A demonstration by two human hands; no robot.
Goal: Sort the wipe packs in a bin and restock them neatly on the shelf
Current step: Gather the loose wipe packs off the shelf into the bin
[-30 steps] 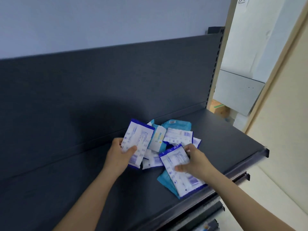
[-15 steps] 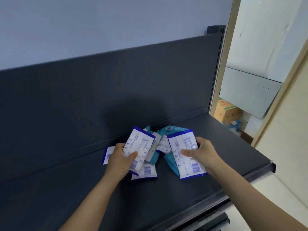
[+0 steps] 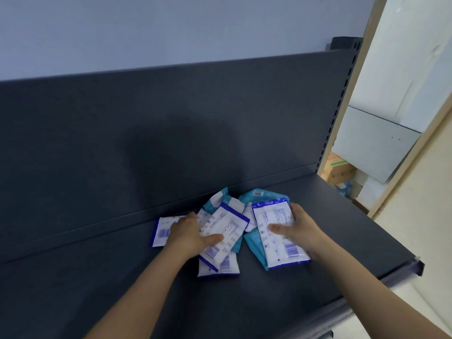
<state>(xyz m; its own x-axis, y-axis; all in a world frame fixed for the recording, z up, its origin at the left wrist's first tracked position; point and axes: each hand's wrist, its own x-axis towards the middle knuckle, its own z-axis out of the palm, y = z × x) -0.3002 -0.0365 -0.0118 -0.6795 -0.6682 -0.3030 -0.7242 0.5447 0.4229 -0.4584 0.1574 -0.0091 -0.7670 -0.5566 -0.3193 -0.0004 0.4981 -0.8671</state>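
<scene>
Several wipe packs lie in a loose pile on the dark shelf [image 3: 342, 231]. My left hand [image 3: 188, 234] grips a white pack with blue edges [image 3: 226, 231], thumb across its front. Another white pack [image 3: 162, 232] lies flat on the shelf just left of that hand. My right hand [image 3: 300, 228] holds a second white and blue pack [image 3: 276, 233], thumb on its face, fingers behind its right edge. Under that pack lies a teal pack [image 3: 254, 243]. More teal packs [image 3: 261, 195] sit at the back of the pile. A white pack [image 3: 226, 266] lies at the front.
The shelf's dark back panel [image 3: 171, 118] rises behind the pile. Its front lip [image 3: 413, 267] runs at the right. Beyond the perforated upright [image 3: 335, 123], cardboard boxes [image 3: 338, 170] stand on the floor by a pale wall.
My right hand lifted its white pack off the front of the pile and brought it up and back. A white pack now lies flat left of my left hand. The camera tilted down.
</scene>
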